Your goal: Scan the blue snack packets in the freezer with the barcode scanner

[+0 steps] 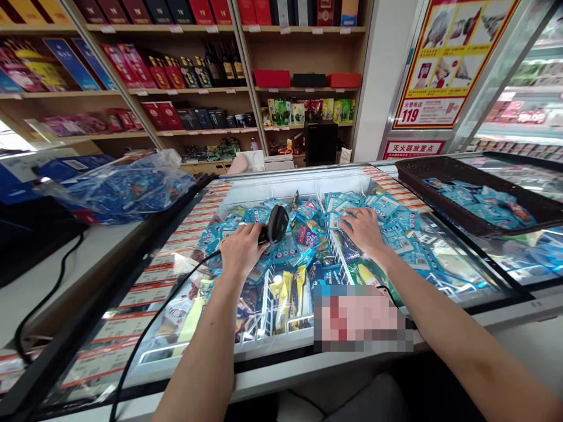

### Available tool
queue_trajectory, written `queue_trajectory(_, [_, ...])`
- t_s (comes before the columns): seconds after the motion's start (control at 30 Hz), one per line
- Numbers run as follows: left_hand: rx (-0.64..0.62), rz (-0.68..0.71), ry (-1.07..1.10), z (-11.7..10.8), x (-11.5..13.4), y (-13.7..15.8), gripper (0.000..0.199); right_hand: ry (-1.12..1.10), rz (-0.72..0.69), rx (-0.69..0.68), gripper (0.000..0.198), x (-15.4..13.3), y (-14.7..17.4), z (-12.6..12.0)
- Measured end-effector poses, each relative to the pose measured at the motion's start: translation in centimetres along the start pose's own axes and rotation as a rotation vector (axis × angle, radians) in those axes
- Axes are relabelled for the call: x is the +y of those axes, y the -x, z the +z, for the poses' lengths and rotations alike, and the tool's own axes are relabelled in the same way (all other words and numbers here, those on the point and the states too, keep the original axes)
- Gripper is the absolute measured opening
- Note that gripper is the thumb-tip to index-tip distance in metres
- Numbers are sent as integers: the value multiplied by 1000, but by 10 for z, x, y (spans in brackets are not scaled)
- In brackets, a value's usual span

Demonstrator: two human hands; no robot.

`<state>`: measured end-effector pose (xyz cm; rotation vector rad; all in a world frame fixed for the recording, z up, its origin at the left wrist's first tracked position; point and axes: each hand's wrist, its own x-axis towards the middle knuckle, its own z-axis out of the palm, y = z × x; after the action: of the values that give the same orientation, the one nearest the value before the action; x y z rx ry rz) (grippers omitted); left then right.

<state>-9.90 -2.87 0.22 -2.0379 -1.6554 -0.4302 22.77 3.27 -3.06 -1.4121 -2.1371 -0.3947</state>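
My left hand (241,249) is closed around the grip of a black barcode scanner (278,224), whose head is turned to the right. A black cable runs back from it past my forearm. My right hand (364,230) has its fingers bent against the edge of a small blue packet (334,220) with a white barcode label. More blue packets (398,237) lie spread around that hand. Another heap of them (285,249) lies beneath the scanner, over the glass-topped freezer (250,347).
Yellow-wrapped ice creams (285,296) sit in white wire baskets inside the freezer. At right stands a dark plastic crate (457,202) holding similar packets. A clear bag of blue packs (127,184) lies left. A blurred-out item (360,319) rests at the front edge.
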Motion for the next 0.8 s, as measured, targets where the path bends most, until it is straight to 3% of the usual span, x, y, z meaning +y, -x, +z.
queue_trajectory(0.17, [25, -56, -13, -1, -3, 1, 37, -36, 50, 16, 36, 7, -2, 1])
queue_trajectory(0.27, [30, -67, -7, -1, -4, 1, 38, -216, -104, -57, 37, -7, -3, -3])
queue_trajectory(0.47, [26, -79, -6, 1, -4, 2, 40, -546, -457, -347, 52, -49, -2, -11])
queue_trajectory(0.8, [18, -104, 0, 5, -6, 1, 40, -430, -600, -463, 56, -55, -6, -5])
